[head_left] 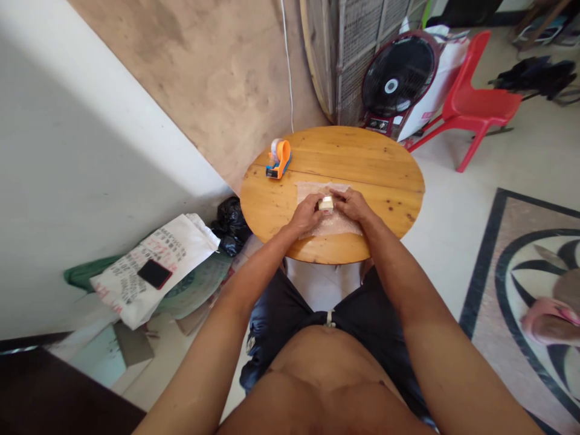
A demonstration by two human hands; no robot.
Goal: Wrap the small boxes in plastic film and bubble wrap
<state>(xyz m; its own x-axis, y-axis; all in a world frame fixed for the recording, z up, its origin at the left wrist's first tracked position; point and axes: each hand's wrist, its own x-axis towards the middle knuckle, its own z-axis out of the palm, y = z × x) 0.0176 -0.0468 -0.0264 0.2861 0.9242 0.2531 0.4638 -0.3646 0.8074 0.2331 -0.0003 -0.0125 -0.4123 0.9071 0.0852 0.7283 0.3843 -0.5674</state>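
A small pale box (325, 204) stands on a clear sheet of bubble wrap (333, 227) on the round wooden table. My left hand (307, 212) grips the box from its left side, fingers curled against it. From the right, my right hand (354, 204) closes in on the box's right and far edge, with the fingertips bent around it. Parts of the box and the wrap are hidden under both hands. Behind them on the table sits an orange and blue tape dispenser (281, 158) with a roll of tape.
The table (353, 151) borders a wall with a hanging white cord. A fan (399, 75) and a red chair (480, 106) stand behind to the right. On the left lie a white sack (190, 241) with a phone (154, 274) on it, and a black bag (232, 220).
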